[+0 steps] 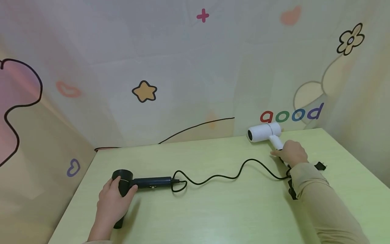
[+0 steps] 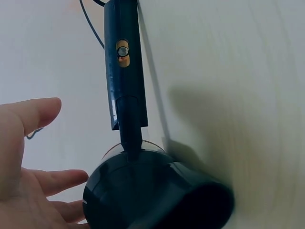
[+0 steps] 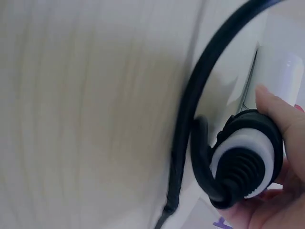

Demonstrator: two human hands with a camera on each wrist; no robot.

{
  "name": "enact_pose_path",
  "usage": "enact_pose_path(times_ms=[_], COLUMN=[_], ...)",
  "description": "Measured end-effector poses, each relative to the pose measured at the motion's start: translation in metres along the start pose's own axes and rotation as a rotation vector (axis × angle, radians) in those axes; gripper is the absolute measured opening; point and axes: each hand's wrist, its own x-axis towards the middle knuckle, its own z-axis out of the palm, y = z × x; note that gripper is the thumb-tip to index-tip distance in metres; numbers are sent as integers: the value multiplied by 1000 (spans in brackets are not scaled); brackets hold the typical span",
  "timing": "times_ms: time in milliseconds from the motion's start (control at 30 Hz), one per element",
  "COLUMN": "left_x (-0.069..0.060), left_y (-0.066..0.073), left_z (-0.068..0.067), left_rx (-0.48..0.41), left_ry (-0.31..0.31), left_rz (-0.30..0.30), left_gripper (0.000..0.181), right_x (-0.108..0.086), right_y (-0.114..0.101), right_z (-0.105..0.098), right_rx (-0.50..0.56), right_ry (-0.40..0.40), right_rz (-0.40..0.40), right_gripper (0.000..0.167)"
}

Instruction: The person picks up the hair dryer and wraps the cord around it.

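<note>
On the left of the table lies a black hair dryer (image 1: 153, 182), its handle pointing right and its barrel toward the front edge. My left hand (image 1: 112, 203) is at the barrel; the left wrist view shows the thumb (image 2: 45, 112) spread away and straight fingertips beside or touching the barrel (image 2: 133, 191). At the back right, a white hair dryer (image 1: 263, 132) has its nozzle turned left. My right hand (image 1: 293, 154) grips its handle, and the right wrist view shows the handle's black-collared end (image 3: 245, 160) within the fingers.
A black cord (image 1: 219, 176) winds across the table from the black dryer's handle to the right. Near the right forearm lie a black plug (image 1: 320, 166) and another small black piece (image 1: 292, 189). A printed curtain (image 1: 189, 84) hangs behind the pale table (image 1: 225, 217).
</note>
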Motion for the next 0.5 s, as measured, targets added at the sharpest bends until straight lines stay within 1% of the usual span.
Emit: enact_pose_path(times_ms=[133, 267, 400, 500], left_x=[1, 3, 5, 7], left_y=[-3, -5, -8, -9], left_z=[0, 0, 0, 0], left_rx=[-1, 9, 23, 31], left_ry=[20, 16, 19, 21], left_rz=[-9, -12, -12, -6], left_gripper=[82, 83, 84, 84], right_x=[0, -3, -7, -8], right_y=[0, 0, 1, 0], right_z=[6, 8, 7, 6], right_rx=[0, -55, -88, -88], right_ry=[11, -9, -14, 12], right_rz=[21, 40, 25, 2], right_gripper=[62, 65, 71, 79])
